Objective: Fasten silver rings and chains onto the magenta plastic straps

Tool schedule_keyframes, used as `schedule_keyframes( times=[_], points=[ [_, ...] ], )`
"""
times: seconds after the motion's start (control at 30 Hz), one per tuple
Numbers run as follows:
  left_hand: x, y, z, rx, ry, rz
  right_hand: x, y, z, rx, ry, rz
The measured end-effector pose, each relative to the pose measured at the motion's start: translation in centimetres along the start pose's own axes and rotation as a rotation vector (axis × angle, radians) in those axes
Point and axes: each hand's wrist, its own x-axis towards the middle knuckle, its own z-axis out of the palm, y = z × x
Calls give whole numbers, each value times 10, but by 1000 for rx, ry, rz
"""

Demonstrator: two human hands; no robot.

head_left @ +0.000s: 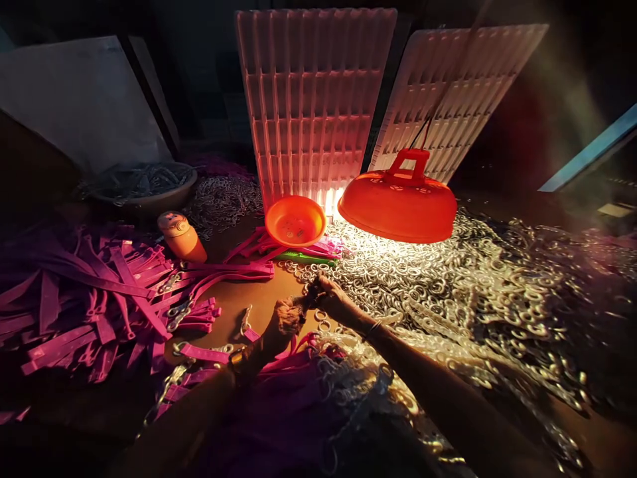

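Head view: my left hand (287, 317) and right hand (332, 299) met just below centre, fingertips pinched together on something small and dark. Couldn't tell what it was, prob a ring or a strap end; too dim. Both grips were narrow, closed around that bit, held up close under the lamp (398, 204), I'd say for the light.

The rings (448, 279) lay in a big loose heap from 12 to 4 o'clock of my hands, right at the right hand's reach, so picking one meant barely moving. The straps (99, 292), pink, some w/ metal clips, were piled at 9 o'clock, on the left hand's side; more of them lay across my lap at 6.

An orange bowl (295, 221) sat at 12 o'clock, tilted toward me, on a few straps. A green tool (306, 257) lay just below it. A small orange bottle (182, 237) stood at 10 o'clock. A dark basin (144, 186) w/ metal bits was farther out at 10. Two ribbed trays (316, 99) leaned upright behind the lamp.
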Motion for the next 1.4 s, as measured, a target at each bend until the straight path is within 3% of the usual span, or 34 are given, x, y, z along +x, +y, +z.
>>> schedule_keyframes(
  times=[0.17, 0.3, 0.4, 0.5, 0.6, 0.67, 0.77, 0.87, 1.0, 1.2, 1.4],
  points=[
    [-2, 38, 4, 68, -54, -135, -18, -34, -14, -333, -130, -186],
    [-27, 78, 4, 236, -202, -226, -70, -73, -15, -511, -170, -237],
    [-55, 91, 6, 399, -353, -224, -112, -92, -9, -550, -175, -206],
    [-81, 84, 8, 420, -493, -218, -144, -100, -3, -578, -193, -172],
    [-101, 66, 10, 267, -555, -300, -162, -100, 0, -524, -212, -124],
    [-111, 55, 12, 159, -561, -351, -170, -97, 0, -470, -214, -72],
    [-121, 42, 16, 45, -477, -334, -175, -88, 1, -341, -190, 8],
    [-125, 37, 18, -89, -379, -353, -174, -81, 5, -239, -205, 51],
    [-125, 41, 19, -143, -391, -418, -168, -79, 12, -127, -339, 94],
    [-122, 42, 21, -248, -378, -523, -159, -86, 7, -264, -465, 132],
    [-122, 37, 23, -295, -398, -526, -155, -87, 6, -336, -451, 15]
  ],
)
